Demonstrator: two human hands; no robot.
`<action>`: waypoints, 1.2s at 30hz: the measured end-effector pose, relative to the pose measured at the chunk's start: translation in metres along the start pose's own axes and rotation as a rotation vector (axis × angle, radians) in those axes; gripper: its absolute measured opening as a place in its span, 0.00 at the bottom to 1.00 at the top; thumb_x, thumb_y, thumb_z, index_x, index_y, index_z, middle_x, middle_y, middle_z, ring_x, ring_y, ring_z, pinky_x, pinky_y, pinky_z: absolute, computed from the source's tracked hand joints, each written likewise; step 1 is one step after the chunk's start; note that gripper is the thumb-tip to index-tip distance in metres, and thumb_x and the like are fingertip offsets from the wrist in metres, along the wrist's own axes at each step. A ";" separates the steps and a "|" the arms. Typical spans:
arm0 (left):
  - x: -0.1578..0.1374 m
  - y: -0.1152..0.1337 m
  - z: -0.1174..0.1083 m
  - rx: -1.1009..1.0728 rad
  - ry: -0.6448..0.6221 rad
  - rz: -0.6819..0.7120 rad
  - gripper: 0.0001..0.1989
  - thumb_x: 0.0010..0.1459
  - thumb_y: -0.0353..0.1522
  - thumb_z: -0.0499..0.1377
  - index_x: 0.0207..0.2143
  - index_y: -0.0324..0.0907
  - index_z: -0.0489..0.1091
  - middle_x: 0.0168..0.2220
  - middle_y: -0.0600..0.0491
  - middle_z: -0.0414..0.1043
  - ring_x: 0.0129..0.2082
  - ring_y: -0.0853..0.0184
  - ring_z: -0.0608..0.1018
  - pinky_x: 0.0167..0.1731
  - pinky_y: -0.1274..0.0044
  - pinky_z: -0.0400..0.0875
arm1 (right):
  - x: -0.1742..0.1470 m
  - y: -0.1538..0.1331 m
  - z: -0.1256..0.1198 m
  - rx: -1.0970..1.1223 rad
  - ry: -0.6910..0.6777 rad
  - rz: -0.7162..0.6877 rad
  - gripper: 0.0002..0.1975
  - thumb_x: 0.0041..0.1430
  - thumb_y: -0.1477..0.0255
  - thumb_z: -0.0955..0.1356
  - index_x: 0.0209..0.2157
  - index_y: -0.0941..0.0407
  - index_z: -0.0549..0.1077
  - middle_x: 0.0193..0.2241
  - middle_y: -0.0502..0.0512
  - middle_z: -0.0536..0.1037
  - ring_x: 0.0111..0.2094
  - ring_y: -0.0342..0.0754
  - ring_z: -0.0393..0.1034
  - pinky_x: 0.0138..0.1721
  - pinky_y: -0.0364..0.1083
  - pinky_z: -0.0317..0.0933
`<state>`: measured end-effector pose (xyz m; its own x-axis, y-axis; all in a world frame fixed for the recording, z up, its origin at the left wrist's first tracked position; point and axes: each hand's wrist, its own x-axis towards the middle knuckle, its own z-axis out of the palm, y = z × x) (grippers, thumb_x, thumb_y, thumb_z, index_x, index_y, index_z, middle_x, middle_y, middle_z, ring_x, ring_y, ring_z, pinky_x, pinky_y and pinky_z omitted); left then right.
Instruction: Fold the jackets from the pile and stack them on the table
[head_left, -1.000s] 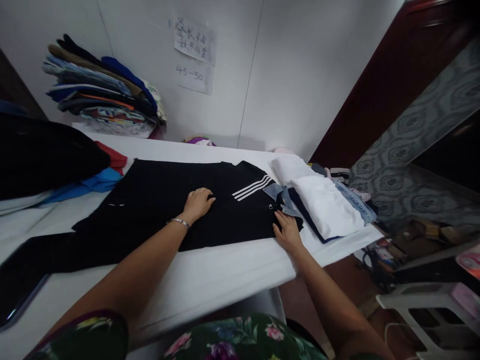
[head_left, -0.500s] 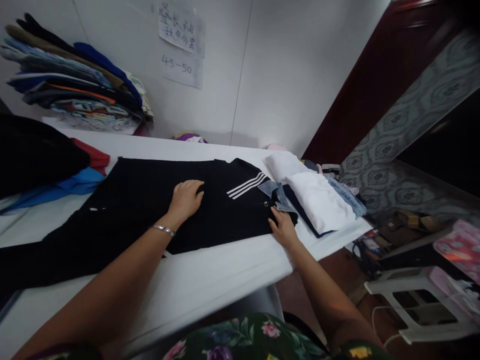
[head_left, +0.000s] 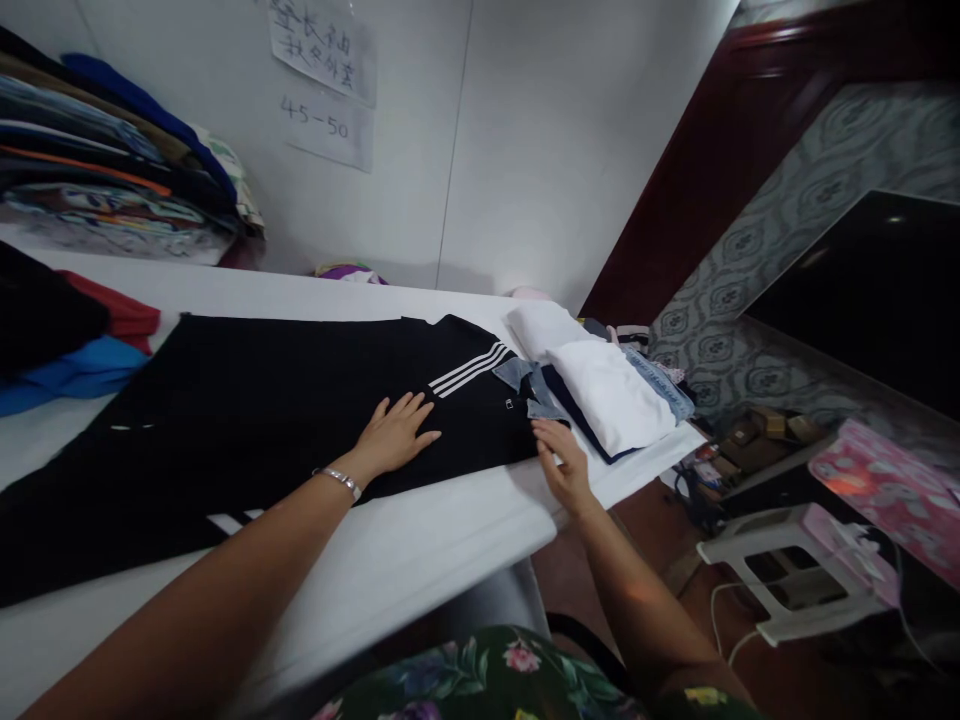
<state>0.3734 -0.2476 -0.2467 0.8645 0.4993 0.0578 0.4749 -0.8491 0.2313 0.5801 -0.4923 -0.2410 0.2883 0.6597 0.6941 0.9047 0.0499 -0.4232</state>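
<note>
A black long-sleeved top [head_left: 262, 400] lies spread along the table, with three white stripes at the shoulder and a small white mark on the chest. A grey-blue denim collar [head_left: 541, 392] shows at its right end. My left hand [head_left: 396, 435] rests palm down on the black cloth just below the stripes, fingers spread. By the collar's near edge is my right hand [head_left: 562, 465], fingers stretched out with the tips at the top's right end. Whether those tips press on the cloth, I cannot tell.
Folded white clothes [head_left: 611, 395] lie on darker ones at the table's right end. Blue cloth [head_left: 75, 378] and red cloth [head_left: 124, 305] lie at the left, below a tall clothes stack [head_left: 112, 150]. A white stool [head_left: 795, 570] stands on the floor at right.
The view has turned to the right. My left hand has slid along the top toward the collar and the near edge, its fingers now wider apart. My right hand has shifted slightly outward.
</note>
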 end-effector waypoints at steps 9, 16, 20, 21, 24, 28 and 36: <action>0.003 -0.002 0.003 0.017 0.005 0.010 0.32 0.62 0.47 0.46 0.64 0.41 0.58 0.68 0.44 0.51 0.68 0.54 0.52 0.64 0.56 0.43 | 0.006 0.049 -0.019 -0.116 -0.116 0.362 0.26 0.62 0.63 0.62 0.59 0.59 0.67 0.58 0.63 0.69 0.61 0.57 0.60 0.61 0.59 0.56; 0.002 -0.004 0.003 -0.006 0.034 0.014 0.31 0.62 0.47 0.47 0.63 0.42 0.60 0.67 0.44 0.53 0.68 0.54 0.53 0.64 0.56 0.44 | -0.002 0.028 0.002 -0.278 -0.502 0.192 0.21 0.62 0.68 0.63 0.56 0.57 0.71 0.59 0.63 0.68 0.64 0.61 0.54 0.61 0.66 0.51; 0.001 -0.002 0.001 0.007 0.014 0.009 0.31 0.62 0.47 0.47 0.63 0.41 0.59 0.67 0.44 0.52 0.68 0.55 0.52 0.64 0.57 0.44 | 0.017 0.025 -0.003 -0.262 -0.364 0.177 0.18 0.66 0.65 0.61 0.53 0.52 0.73 0.57 0.59 0.71 0.63 0.58 0.57 0.62 0.65 0.48; 0.001 -0.001 0.001 0.003 0.015 0.006 0.31 0.62 0.47 0.47 0.63 0.42 0.59 0.67 0.44 0.52 0.68 0.55 0.52 0.64 0.57 0.44 | 0.024 0.025 -0.002 -0.257 -0.316 0.155 0.18 0.66 0.64 0.60 0.53 0.51 0.73 0.57 0.57 0.71 0.63 0.56 0.57 0.63 0.65 0.47; 0.000 -0.002 0.001 -0.022 0.027 0.001 0.31 0.62 0.47 0.48 0.63 0.43 0.60 0.67 0.44 0.53 0.68 0.55 0.53 0.64 0.57 0.43 | 0.042 0.027 0.008 -0.274 -0.262 0.102 0.20 0.67 0.63 0.59 0.57 0.51 0.69 0.61 0.58 0.66 0.65 0.56 0.53 0.63 0.64 0.46; 0.000 -0.004 0.004 -0.040 0.040 0.018 0.31 0.62 0.47 0.48 0.63 0.43 0.60 0.67 0.44 0.53 0.68 0.55 0.53 0.64 0.57 0.44 | 0.041 0.034 0.033 -0.392 -0.469 0.114 0.24 0.66 0.59 0.61 0.59 0.53 0.66 0.62 0.63 0.63 0.65 0.61 0.51 0.61 0.68 0.46; -0.003 -0.004 0.005 -0.055 0.040 0.001 0.30 0.62 0.47 0.48 0.63 0.44 0.59 0.67 0.46 0.52 0.68 0.56 0.52 0.65 0.59 0.43 | 0.030 0.042 0.046 -0.432 -0.524 0.126 0.25 0.66 0.58 0.60 0.62 0.50 0.62 0.62 0.63 0.63 0.64 0.60 0.55 0.60 0.69 0.47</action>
<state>0.3695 -0.2468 -0.2530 0.8573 0.5056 0.0964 0.4631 -0.8395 0.2843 0.6126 -0.4355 -0.2649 0.3078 0.9219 0.2354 0.9496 -0.2821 -0.1366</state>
